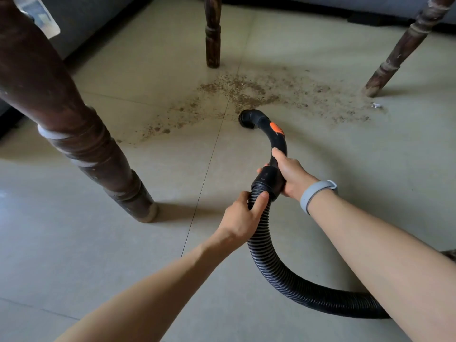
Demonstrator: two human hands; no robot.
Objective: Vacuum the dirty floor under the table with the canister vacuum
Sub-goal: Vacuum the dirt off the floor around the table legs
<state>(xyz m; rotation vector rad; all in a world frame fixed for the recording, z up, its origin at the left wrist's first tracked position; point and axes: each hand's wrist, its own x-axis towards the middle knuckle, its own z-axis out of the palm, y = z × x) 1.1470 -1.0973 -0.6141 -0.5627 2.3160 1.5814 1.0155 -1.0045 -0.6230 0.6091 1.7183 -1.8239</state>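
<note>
A black ribbed vacuum hose (278,272) curves in from the lower right and ends in a curved black handle tube (276,137) with an orange slider. Its round mouth (246,118) rests on the pale tiled floor at the near edge of a wide scatter of brown dirt (249,92). My left hand (243,217) grips the ribbed hose just below the collar. My right hand (291,175), with a grey band on the wrist, holds the handle tube above the collar. The canister itself is out of view.
Three dark turned wooden table legs stand around the dirt: a thick one at near left (81,144), one at the back centre (212,33), one at the back right (399,53). A small white scrap (376,105) lies at the right. A dark skirting and grey wall run along the back.
</note>
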